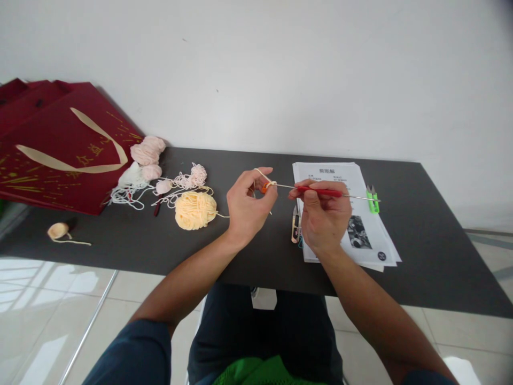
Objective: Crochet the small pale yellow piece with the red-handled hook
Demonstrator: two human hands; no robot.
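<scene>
My right hand [325, 216] grips a crochet hook [320, 191] by its red handle, held level above the printed sheets. The hook's metal tip reaches left to my left hand [249, 206], which is closed in a pinch. Between those fingers is a small piece of yarn work [271, 184] in pale yellow, with a bit of orange beside it; the fingers hide most of it. A strand loops over the left index finger. Left of that hand, a yellow yarn ball [195, 210] rests on the dark table, a strand running from it toward the hand.
Printed sheets [332, 246] lie on the table [444, 256] with green thread snips [373, 199] and beige snips [295, 224]. Pink yarn [147, 151], white yarn [130, 187] and a burgundy gift bag [60, 155] stand at left. A small crocheted piece [58, 230] lies far left.
</scene>
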